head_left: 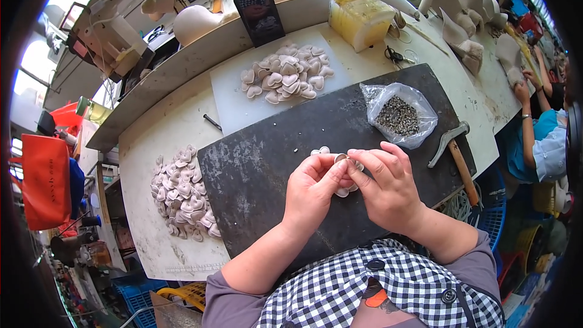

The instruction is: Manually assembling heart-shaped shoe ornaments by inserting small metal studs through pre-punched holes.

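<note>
My left hand [312, 189] and my right hand [388, 187] meet above a dark board [255, 164], fingertips pinched together on a small pale heart-shaped piece [341, 158]. Fingers cover most of it. Just behind and below the fingers, a few more pale hearts [324, 149] lie on the board. Beyond my right hand sits an open clear plastic bag [398, 115] of tiny metal bits, too small to name exactly. A hammer [456, 158] with a wooden handle rests at the board's right edge.
Pale hearts are heaped on a white sheet [218, 100] and in another pile [182, 197] left of the board. A phone [260, 15] leans on the raised table edge. Scissors [398, 56] lie near a yellowish block [361, 19]. Other people work at the right and far side.
</note>
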`<state>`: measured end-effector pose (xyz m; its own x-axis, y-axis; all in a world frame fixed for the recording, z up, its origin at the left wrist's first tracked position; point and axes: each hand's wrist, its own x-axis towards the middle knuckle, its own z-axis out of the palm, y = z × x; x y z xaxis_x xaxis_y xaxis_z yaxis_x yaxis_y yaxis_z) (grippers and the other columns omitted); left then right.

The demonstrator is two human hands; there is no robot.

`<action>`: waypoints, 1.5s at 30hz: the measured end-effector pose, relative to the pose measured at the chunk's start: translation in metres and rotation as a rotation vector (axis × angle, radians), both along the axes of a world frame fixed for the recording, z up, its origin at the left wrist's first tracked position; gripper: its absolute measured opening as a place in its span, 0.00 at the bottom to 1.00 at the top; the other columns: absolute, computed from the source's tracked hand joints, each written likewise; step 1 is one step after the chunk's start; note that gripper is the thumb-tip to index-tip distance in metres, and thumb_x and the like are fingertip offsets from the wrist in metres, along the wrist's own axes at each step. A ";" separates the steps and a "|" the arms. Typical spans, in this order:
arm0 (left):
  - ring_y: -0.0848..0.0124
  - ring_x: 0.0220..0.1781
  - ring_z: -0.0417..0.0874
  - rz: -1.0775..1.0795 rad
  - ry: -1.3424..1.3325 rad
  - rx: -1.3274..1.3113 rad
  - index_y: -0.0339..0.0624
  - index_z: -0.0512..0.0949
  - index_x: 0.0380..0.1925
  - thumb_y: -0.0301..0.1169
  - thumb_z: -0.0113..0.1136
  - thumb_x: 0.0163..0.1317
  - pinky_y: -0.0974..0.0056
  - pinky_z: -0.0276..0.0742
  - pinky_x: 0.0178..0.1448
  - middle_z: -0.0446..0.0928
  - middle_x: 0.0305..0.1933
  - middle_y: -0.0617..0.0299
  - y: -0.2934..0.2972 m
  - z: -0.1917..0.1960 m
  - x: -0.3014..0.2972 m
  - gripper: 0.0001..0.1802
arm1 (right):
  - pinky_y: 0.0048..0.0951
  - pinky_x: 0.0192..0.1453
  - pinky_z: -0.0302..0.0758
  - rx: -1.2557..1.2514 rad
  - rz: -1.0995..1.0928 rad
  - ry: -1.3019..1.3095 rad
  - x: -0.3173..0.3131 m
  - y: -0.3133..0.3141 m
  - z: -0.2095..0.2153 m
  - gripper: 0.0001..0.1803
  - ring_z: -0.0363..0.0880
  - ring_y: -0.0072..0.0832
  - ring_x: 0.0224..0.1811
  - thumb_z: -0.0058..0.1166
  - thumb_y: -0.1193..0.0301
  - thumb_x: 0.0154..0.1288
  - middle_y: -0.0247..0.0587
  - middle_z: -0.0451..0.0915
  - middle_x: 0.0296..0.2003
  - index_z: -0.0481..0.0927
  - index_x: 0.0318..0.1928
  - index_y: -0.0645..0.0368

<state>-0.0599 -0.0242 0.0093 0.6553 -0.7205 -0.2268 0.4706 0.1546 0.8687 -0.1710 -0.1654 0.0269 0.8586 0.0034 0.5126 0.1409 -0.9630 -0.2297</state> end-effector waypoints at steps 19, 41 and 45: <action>0.54 0.43 0.81 0.223 -1.136 0.578 0.38 0.81 0.44 0.32 0.61 0.69 0.56 0.78 0.49 0.77 0.44 0.50 0.011 -0.012 0.097 0.10 | 0.39 0.52 0.70 0.066 -0.375 0.119 0.028 -0.098 -0.038 0.05 0.76 0.36 0.46 0.67 0.71 0.56 0.33 0.81 0.35 0.82 0.31 0.53; 0.70 0.48 0.85 -0.052 0.064 0.035 0.32 0.75 0.60 0.25 0.61 0.70 0.65 0.84 0.57 0.82 0.50 0.55 0.003 0.007 0.049 0.20 | 0.27 0.44 0.78 0.879 -0.044 -0.021 0.026 -0.029 0.001 0.07 0.83 0.29 0.37 0.66 0.81 0.60 0.39 0.84 0.35 0.83 0.39 0.62; 0.69 0.46 0.86 -0.074 0.131 0.059 0.32 0.76 0.57 0.26 0.62 0.70 0.66 0.86 0.54 0.83 0.49 0.55 0.002 0.011 0.027 0.18 | 0.29 0.46 0.78 0.817 0.020 -0.080 0.027 -0.022 -0.004 0.06 0.83 0.29 0.39 0.67 0.79 0.60 0.38 0.84 0.35 0.83 0.37 0.61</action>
